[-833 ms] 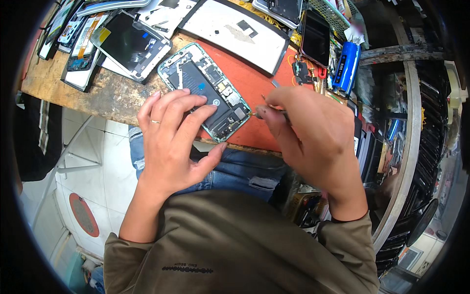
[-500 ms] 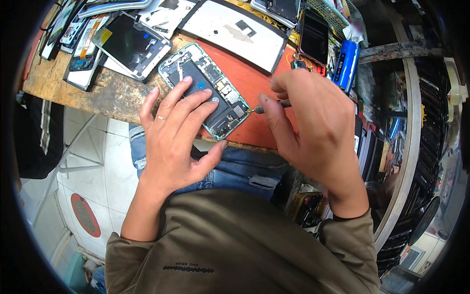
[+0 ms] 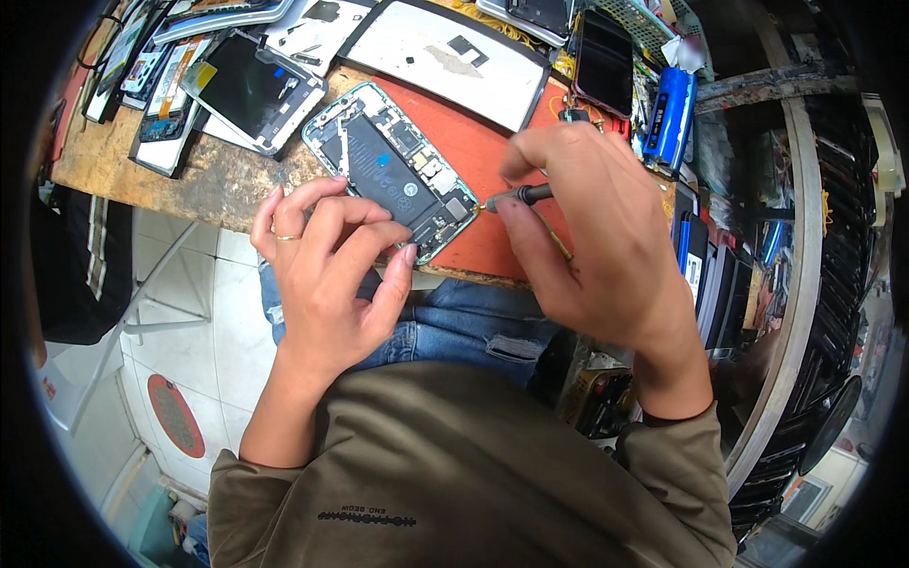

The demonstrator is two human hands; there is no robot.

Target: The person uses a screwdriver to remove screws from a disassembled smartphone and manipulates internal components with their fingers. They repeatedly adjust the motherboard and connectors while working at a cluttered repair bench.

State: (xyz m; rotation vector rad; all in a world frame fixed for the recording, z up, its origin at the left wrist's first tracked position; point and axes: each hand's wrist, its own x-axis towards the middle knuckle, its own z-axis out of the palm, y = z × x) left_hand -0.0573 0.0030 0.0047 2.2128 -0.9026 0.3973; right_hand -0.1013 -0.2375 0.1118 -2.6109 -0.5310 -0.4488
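An opened phone with a teal frame lies on a red mat, its dark battery and circuit boards bare. My left hand has its fingers bent over the near-left edge of the phone, the thumb and fingertips against its lower end. Held in my right hand is a slim screwdriver with a dark handle and a brass-coloured tip. That tip meets the right edge of the phone near its lower corner. A thin golden rod shows below the right fingers; its ends are partly hidden.
Beyond the phone lies a white panel on the red mat. Loose screens and phone parts crowd the back left of the worn wooden bench. A dark phone and a blue cylinder are at the back right.
My left hand has drawn back toward me from flat across the battery, its fingers now bent at the phone's edge. My right hand keeps the screwdriver at the same edge, its handle slightly shifted.
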